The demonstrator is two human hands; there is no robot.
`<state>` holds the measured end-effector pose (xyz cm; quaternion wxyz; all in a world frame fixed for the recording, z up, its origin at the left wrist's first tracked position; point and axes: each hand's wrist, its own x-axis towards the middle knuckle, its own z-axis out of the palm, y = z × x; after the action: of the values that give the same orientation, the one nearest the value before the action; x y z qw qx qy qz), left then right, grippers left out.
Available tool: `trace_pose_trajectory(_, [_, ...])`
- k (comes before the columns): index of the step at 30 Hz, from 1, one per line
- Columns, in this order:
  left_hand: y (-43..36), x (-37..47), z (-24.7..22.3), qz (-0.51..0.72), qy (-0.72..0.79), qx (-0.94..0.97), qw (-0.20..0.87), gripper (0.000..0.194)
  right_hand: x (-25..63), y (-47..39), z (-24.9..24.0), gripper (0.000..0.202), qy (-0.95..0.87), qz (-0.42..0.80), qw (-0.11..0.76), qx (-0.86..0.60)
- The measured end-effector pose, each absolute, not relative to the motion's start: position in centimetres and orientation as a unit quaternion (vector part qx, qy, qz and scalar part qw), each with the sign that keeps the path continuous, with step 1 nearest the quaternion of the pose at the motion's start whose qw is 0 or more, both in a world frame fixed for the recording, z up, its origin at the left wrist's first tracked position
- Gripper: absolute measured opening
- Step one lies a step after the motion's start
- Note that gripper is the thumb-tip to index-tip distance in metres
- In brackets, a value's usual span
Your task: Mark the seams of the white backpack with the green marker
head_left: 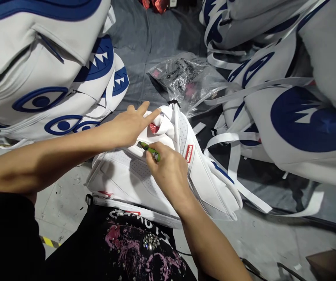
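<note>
A white backpack (132, 177) with dotted mesh panels and small red labels lies in front of me at the table's near edge. My right hand (170, 171) grips a pair of green-handled thread snips (152, 150), their metal tip close to a white seam or strap base near the top of the pack. Across the same part rests my left hand (129, 124), its fingers stretched out and spread on the fabric. Just beyond those fingers a bit of red lining (153, 128) shows in a fold. The exact spot under the tip is too small to make out.
White backpacks with blue eyes and teeth are stacked at left (39, 78), and more backpacks (302, 128) with loose straps lie at right. A clear plastic bag (185, 74) sits behind the work on the dark cloth-covered table (132, 35).
</note>
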<state>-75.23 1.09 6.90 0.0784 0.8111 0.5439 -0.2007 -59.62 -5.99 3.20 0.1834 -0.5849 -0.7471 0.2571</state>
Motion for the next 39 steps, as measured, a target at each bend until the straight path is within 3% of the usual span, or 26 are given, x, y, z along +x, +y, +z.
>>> trace_pose_trajectory(33, [0.7,-75.0,7.3,-0.212,0.537,0.815,0.039,0.102,-58.8,-5.4,3.0,0.021,-0.714,0.303,0.168,-0.609])
trace_pose_trajectory(36, [0.6,-75.2,7.5,-0.217,0.536,0.815,0.033,0.098,-55.9,-4.9,2.9,0.019,-0.661,0.386,0.245,-0.595])
trace_pose_trajectory(39, [0.9,-75.2,7.4,-0.215,0.532,0.818,0.028,0.097,-51.5,-3.8,3.0,0.029,-0.51,0.487,0.456,-0.543])
